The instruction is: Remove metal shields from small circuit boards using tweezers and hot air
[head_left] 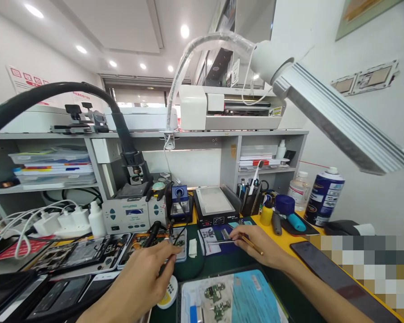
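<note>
A: Start at the hands. What is the right hand [259,244] doing?

B: It is pinched shut on a thin brass-coloured tool [251,244]. The tool's shaft crosses the hand and comes out toward the wrist, and its long axis runs from lower right up to the left. The fingertips rest on a flat metal strip [218,241], which lies nearly level, left to right, on a dark blue mat [222,246].

A: And the left hand [144,278]?

B: It is curled around the black handle of a soldering iron [153,233] and gripping it. The iron points up and away from the person, over an opened phone [144,244] with its board showing.

A: Which hand is nearer the strip?

B: The right, which touches it. The left hand sits well apart, to the strip's left, with a folded white wipe [193,247] between the two.

A: What lies nearest the person?

B: A blue tray [252,291] with small green circuit boards [215,298], just below both hands. A round white tin [170,294] sits beside the left hand's knuckles.

A: Farther out?

B: A grey soldering station [131,215] and a heating plate [215,204] stand behind the hands. A spray can [323,195] stands at the right, a lamp arm [340,121] hangs overhead, and more opened phones [77,255] lie at the left.
</note>
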### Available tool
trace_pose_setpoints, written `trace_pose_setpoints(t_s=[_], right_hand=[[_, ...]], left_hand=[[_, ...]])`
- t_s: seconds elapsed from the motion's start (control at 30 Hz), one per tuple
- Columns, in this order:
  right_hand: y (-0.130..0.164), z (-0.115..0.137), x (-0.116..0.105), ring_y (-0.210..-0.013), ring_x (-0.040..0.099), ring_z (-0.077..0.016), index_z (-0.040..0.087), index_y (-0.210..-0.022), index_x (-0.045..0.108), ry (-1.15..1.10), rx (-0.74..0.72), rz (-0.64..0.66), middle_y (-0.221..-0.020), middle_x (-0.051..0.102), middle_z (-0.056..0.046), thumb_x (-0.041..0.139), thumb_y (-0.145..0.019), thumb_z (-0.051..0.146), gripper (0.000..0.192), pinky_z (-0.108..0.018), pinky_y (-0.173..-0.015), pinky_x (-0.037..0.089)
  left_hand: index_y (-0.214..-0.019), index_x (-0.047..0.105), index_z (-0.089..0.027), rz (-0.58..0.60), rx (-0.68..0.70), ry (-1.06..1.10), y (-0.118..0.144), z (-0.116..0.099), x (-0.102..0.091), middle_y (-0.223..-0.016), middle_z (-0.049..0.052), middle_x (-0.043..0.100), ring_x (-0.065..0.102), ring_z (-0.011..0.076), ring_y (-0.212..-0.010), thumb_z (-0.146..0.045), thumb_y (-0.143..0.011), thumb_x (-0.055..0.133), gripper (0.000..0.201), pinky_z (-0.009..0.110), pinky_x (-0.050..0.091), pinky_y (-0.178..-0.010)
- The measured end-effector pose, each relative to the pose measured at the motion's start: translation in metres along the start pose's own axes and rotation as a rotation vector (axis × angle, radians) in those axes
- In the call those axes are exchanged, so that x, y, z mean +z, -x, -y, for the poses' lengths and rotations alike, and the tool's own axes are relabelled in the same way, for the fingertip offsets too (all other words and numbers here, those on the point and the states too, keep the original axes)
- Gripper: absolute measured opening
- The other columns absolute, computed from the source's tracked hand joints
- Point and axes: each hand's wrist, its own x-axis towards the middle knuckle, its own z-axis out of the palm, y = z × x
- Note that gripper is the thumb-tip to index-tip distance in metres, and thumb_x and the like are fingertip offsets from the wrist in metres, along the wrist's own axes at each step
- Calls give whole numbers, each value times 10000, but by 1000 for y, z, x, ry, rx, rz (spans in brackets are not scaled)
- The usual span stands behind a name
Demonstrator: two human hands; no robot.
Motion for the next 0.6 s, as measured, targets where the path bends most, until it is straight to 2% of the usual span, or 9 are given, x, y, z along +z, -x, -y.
trace_pose_setpoints(t_s=[0.1, 0.2, 0.33, 0.5, 0.6], right_hand=[[0, 6, -9, -850, 653, -230, 197, -1056, 617, -39, 32, -3, -962, 682, -92, 475, -1015, 296, 178, -312, -739, 492], [2, 7, -19, -808, 641, -226, 214, -1070, 597, -67, 100, 7, -917, 663, -79, 472, -1026, 316, 168, -311, -715, 490], [6, 1, -28, -727, 601, -227, 235, -1040, 619, 11, 155, 0, -863, 660, -72, 542, -968, 280, 114, -316, -662, 456], [16, -11, -26, -761, 591, -250, 254, -1093, 642, 62, 183, 12, -927, 666, -96, 629, -872, 255, 222, -339, -696, 479], [18, -15, -21, -757, 587, -243, 261, -1135, 633, 54, 150, 9, -928, 651, -89, 590, -894, 247, 245, -342, -714, 496]], left_hand=[[-1151, 689, -268, -64, 42, -5, 2, 3, 2, -965, 13, 732, 725, 176, -799, -269, -1031, 365, 346, 262, 515, -658], [-1153, 661, -268, -186, 112, -5, 3, 6, 2, -948, 5, 729, 727, 165, -796, -239, -1020, 407, 288, 255, 532, -679], [-1176, 605, -270, -332, 202, -76, 4, 11, 2, -941, 0, 733, 733, 159, -791, -202, -993, 465, 240, 248, 561, -680], [-1129, 583, -283, -471, 258, -208, 0, 13, 1, -883, -3, 762, 760, 180, -740, -235, -988, 458, 194, 260, 576, -584], [-1120, 572, -284, -485, 257, -221, -1, 9, 1, -857, -2, 758, 759, 186, -720, -244, -992, 450, 182, 273, 574, -548]])
